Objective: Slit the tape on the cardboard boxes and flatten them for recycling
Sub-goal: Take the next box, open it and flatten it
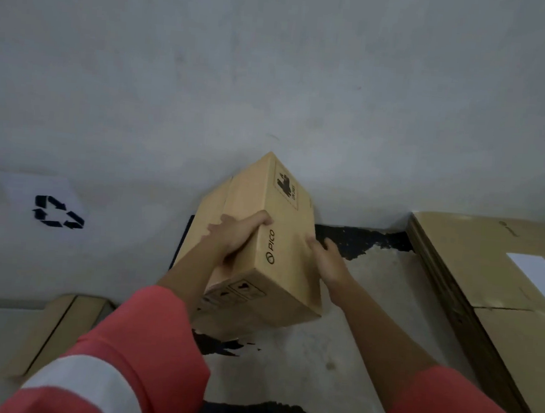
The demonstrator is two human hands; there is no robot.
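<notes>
A brown cardboard box (281,249) printed with "PICO" is held tilted above the floor, one corner pointing up toward the wall. My left hand (235,232) grips its upper left edge, fingers curled over the ridge. Against the box's right side lies my right hand (329,259), its fingers wrapped round the far face. The box's flaps look closed; no tape seam or cutting tool is visible.
A stack of flattened cardboard (494,272) lies on the right. Another flat cardboard piece (59,329) sits at lower left. A paper recycling sign (52,208) is stuck on the grey wall (275,76). The floor (362,327) is pale with black patches.
</notes>
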